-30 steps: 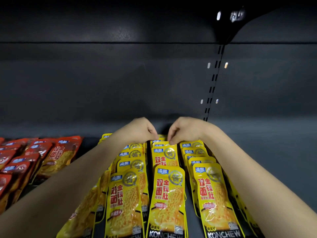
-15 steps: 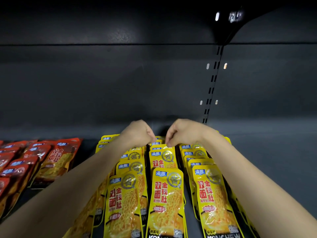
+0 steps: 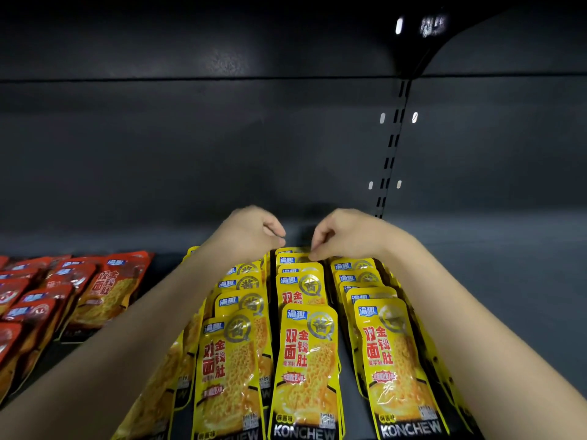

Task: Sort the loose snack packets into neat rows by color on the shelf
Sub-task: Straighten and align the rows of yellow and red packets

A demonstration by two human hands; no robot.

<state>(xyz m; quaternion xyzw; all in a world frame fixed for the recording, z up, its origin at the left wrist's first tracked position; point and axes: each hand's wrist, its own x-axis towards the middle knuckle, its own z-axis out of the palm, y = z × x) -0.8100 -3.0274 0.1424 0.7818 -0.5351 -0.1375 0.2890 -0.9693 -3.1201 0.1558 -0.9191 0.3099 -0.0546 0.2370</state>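
Yellow snack packets [image 3: 305, 354] lie in overlapping rows on the dark shelf [image 3: 495, 281], running front to back. Red packets [image 3: 104, 290] are laid in rows at the left. Both my arms reach over the yellow rows to the back of the middle row. My right hand [image 3: 346, 236] pinches the top edge of the rearmost yellow packet [image 3: 293, 253]. My left hand [image 3: 251, 233] has its fingers curled, with the tips just above that packet's left corner and a small gap showing.
The shelf's dark back wall [image 3: 222, 154] rises right behind the hands, with a slotted upright [image 3: 389, 160] to the right. Bare shelf floor extends to the right of the yellow rows. A narrow dark gap separates the red and yellow packets.
Both hands have shifted slightly back and up at the rear of the middle yellow row and drawn a little apart. The packet rows have stayed in place.
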